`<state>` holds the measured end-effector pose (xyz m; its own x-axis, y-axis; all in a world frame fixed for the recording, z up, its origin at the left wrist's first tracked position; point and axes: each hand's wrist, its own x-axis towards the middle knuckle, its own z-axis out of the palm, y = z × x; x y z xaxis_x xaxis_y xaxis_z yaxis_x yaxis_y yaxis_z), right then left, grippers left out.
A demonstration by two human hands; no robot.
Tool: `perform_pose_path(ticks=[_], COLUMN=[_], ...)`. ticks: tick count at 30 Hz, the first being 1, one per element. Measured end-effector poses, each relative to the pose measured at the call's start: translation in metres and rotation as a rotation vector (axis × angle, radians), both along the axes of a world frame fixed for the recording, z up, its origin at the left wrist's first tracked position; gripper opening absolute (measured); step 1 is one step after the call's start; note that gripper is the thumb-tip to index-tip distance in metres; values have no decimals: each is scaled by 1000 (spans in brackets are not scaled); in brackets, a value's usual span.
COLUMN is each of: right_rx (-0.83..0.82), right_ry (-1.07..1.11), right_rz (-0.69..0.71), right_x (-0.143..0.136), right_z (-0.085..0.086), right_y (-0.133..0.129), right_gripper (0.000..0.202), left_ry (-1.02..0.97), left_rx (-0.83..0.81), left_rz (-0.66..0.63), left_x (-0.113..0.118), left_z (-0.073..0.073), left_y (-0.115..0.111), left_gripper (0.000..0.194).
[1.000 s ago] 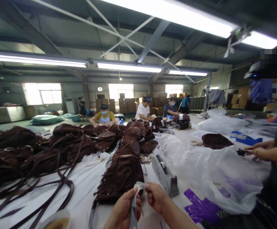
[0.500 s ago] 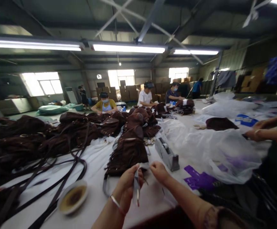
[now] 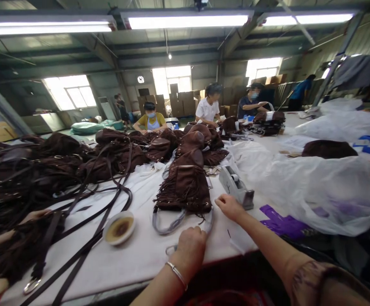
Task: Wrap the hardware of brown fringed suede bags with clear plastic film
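A dark brown fringed bag (image 3: 185,187) lies on the white table in front of me. Its strap (image 3: 164,230), covered in pale wrapping, loops toward me. My left hand (image 3: 191,246) is closed around the strap's near right part, back of the hand upward. A small metal loop (image 3: 171,250) shows beside its knuckles; what it belongs to is hidden. My right hand (image 3: 231,207) is closed, thumb and finger pinched, just right of the bag. Whatever it pinches is too small to make out. A grey tape dispenser (image 3: 236,187) stands right behind that hand.
Brown bags (image 3: 57,161) with long straps are heaped at left. A bowl (image 3: 119,229) of brownish liquid sits near them. Right are clear plastic bags (image 3: 306,191) and a purple packet (image 3: 282,223). Co-workers' hands (image 3: 35,216) show at both sides; people work across the table.
My left hand has turned over and come down toward the table edge, away from my right hand. The pointed metal tool beneath it no longer shows. The view has tilted down.
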<state>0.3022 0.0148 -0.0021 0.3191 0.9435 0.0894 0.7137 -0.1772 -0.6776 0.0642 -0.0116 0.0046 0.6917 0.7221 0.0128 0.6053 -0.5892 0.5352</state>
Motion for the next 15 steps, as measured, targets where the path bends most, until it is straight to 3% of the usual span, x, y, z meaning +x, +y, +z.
perform_pose_path(ticks=[7, 15], right_rx=[-22, -72], right_ry=[-145, -367], right_rz=[196, 387], right_x=[-8, 2], right_z=[-6, 17], right_y=[2, 6], right_gripper=[14, 17], left_ry=[106, 104], left_rx=[73, 184], left_rz=[-91, -181], left_x=[15, 54], left_z=[4, -5], left_y=[-10, -29], left_gripper=[20, 20])
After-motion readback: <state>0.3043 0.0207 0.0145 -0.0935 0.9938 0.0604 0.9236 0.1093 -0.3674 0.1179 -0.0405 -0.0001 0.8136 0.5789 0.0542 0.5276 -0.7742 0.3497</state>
